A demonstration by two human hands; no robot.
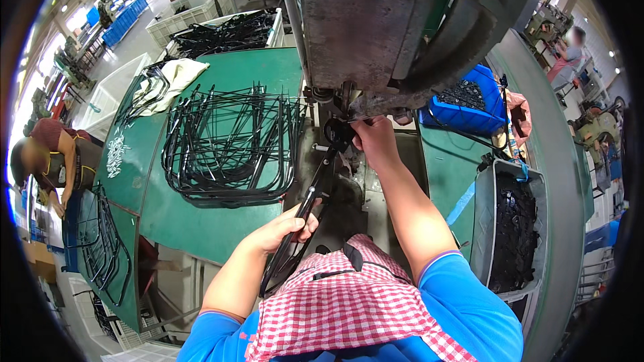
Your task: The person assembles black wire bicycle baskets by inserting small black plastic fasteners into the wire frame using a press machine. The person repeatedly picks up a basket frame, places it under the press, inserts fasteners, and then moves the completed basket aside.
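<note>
My left hand [292, 226] is closed around a black bent metal rod frame [307, 202], which slants up from my lap to the tooling of a press. Under the grey press head [355, 33], the frame's far end meets a round black part [337, 132]. My right hand [377, 139] reaches in there with its fingers pinched together, close beside that part. The press head and the fingers hide whatever they hold. A stack of black wire frames [231, 191] lies on the green table [221, 213] to the left of my left hand.
A blue bin [486, 121] of small dark parts stands right of the press. Nearer sits a grey crate [484, 241] of black pieces. Small silvery pieces [116, 156] and a pale cloth [181, 75] lie at left. A co-worker [57, 154] bends over more frames [104, 241].
</note>
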